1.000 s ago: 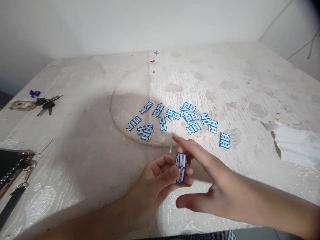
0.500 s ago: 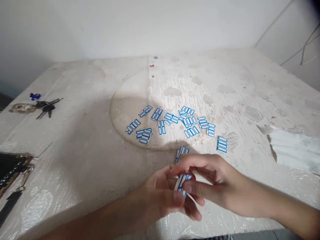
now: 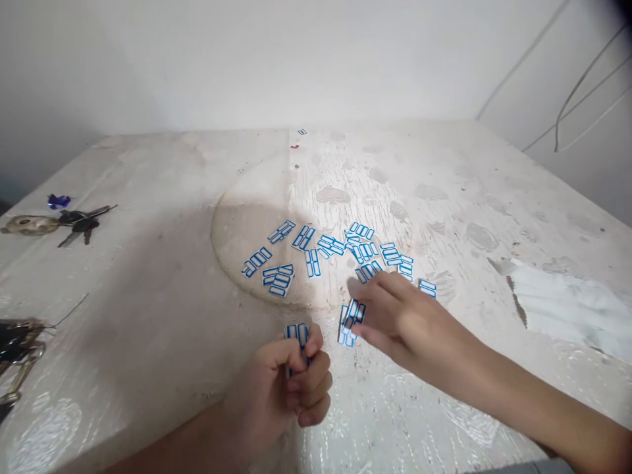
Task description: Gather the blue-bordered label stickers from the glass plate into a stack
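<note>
My left hand [image 3: 291, 388] is closed, with thumb and curled fingers gripping white paper cutouts outlined in blue [image 3: 296, 332] that stick up from its top. I cannot tell how many it holds. To the right, my right hand [image 3: 395, 313] is at a small overlapping pile of similar cutouts [image 3: 349, 326] on the table. Its thumb and fingertips close around the upper piece from the far and right sides. Beyond the hands lie several more blue-outlined cutouts [image 3: 312, 262], scattered and partly overlapping. My right hand partly covers one of them [image 3: 368, 271].
The table [image 3: 162, 342] has a wrinkled clear cover with a round stain. Keys [image 3: 81, 224] and a crumpled blue wrapper [image 3: 59, 201] lie at left, above a dark item with a metal clasp [image 3: 20, 368]. White cloth or paper [image 3: 563, 303] lies at right. A wall stands behind.
My hands have come apart. The right has moved from the cutouts in my left hand out to the pile on the table. The left has drawn left and closed. The camera view has shifted slightly.
</note>
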Tool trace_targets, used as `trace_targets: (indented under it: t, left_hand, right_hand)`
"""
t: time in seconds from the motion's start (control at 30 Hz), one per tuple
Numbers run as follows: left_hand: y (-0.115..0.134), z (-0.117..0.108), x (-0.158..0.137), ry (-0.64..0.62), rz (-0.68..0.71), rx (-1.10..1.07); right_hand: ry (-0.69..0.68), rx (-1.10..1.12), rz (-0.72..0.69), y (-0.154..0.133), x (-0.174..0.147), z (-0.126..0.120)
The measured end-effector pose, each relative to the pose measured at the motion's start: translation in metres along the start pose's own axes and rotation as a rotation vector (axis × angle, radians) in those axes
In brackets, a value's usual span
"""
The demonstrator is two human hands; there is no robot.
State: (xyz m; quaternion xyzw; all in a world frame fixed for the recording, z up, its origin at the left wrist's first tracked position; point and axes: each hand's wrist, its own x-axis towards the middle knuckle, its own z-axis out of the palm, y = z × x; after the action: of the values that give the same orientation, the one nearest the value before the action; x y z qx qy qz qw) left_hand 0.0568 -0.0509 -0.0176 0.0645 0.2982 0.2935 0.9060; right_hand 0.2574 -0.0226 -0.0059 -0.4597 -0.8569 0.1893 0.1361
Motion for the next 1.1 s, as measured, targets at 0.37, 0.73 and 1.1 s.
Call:
trace_targets:
  t: [0.37, 0.73, 1.1]
  left_hand:
    - [0.001, -0.001, 0.003, -0.017, 0.012, 0.029]
    - [0.003, -0.011, 0.008, -0.059, 0.032, -0.003]
    - [0.003, -0.012, 0.009, -0.04, 0.037, 0.034]
  right_hand:
    - [0.026, 0.078, 0.012, -0.005, -0.004, 0.018]
    - [0.027, 0.074, 0.084, 0.024, -0.012, -0.038]
    - [-0.102, 0.074, 0.499, 0.069, -0.028, -0.035]
